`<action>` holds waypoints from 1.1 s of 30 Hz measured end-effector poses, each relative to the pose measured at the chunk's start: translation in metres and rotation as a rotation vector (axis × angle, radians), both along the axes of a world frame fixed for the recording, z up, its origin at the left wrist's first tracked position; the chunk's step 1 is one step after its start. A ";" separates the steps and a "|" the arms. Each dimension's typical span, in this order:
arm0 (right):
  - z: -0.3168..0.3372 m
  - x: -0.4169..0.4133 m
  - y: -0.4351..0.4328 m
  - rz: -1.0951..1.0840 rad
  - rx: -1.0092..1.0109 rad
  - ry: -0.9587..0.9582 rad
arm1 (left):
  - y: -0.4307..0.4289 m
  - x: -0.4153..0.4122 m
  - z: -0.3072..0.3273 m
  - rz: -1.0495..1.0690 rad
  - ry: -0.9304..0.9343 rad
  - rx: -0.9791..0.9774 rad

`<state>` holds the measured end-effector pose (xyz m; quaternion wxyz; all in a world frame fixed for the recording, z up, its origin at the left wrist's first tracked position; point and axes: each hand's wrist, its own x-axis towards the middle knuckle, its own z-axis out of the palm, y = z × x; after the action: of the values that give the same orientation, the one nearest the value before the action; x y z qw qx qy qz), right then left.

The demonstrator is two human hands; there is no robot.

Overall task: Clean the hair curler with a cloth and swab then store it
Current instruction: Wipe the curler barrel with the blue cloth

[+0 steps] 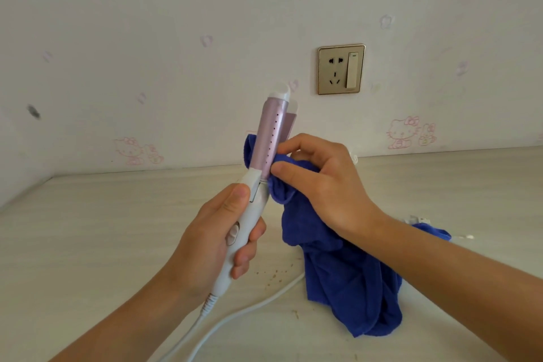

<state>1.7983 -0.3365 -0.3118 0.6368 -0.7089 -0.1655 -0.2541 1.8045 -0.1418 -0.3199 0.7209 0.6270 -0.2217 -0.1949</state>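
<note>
Above a pale table, mid-wipe: hair curler gripped by left hand, blue cloth pinched against its barrel by right hand; swabbing, storing seemingly still ahead.

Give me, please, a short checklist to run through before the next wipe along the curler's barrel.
1. Left hand grips the hair curler by its white handle: ok.
2. Right hand presses the blue cloth against the barrel: ok.
3. Nothing plugged into the wall socket: ok.
4. Cord lies slack on the table: ok.
5. Barrel cool: cannot tell.
6. Swab within reach: cannot tell.
</note>
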 end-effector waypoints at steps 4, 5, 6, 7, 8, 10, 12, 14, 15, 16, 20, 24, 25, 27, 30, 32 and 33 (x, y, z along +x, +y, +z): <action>0.009 0.005 -0.006 -0.073 0.063 -0.022 | -0.001 -0.002 0.002 -0.024 0.013 -0.005; 0.012 0.007 -0.010 -0.095 0.094 -0.019 | 0.000 -0.003 0.001 -0.026 0.014 0.004; 0.015 0.009 -0.015 -0.112 0.116 -0.017 | 0.000 -0.004 -0.001 -0.028 0.009 0.013; 0.018 0.011 -0.019 -0.123 0.126 -0.015 | 0.000 -0.005 -0.002 -0.029 0.001 0.021; 0.019 0.011 -0.021 -0.126 0.131 -0.012 | 0.000 -0.006 -0.003 -0.030 -0.005 0.026; 0.017 0.009 -0.019 -0.095 0.141 -0.012 | -0.001 -0.005 -0.001 -0.034 -0.010 0.027; 0.010 0.003 -0.007 -0.019 0.133 -0.010 | 0.000 -0.001 0.003 -0.025 -0.017 0.009; 0.003 -0.002 0.008 0.039 0.131 0.001 | 0.003 0.003 0.006 -0.008 -0.037 0.000; 0.001 -0.003 0.011 0.046 0.120 0.003 | 0.004 0.004 0.006 -0.003 -0.043 0.003; 0.001 -0.003 0.010 0.039 0.092 0.000 | 0.004 0.003 0.005 -0.002 -0.041 0.006; 0.002 0.004 -0.004 -0.018 -0.060 0.036 | 0.002 0.001 0.000 -0.001 0.007 0.025; 0.008 0.013 -0.020 -0.176 -0.026 0.025 | 0.000 -0.001 -0.006 -0.020 0.025 0.058; 0.012 0.016 -0.027 -0.212 0.009 0.021 | 0.000 -0.003 -0.008 -0.030 0.020 0.066; 0.015 0.017 -0.033 -0.216 0.051 0.018 | 0.000 -0.004 -0.011 -0.035 0.002 0.072; 0.004 0.009 -0.016 -0.087 0.053 0.046 | 0.000 0.000 -0.008 -0.014 0.014 0.043; -0.006 0.002 0.003 -0.010 0.047 0.064 | 0.003 0.003 -0.005 0.005 0.007 0.034; -0.008 0.000 0.008 0.013 0.063 0.076 | 0.004 0.005 -0.003 0.011 -0.005 0.042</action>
<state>1.7981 -0.3282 -0.3194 0.6663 -0.6964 -0.1377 -0.2282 1.8091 -0.1375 -0.3232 0.7081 0.6437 -0.2162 -0.1939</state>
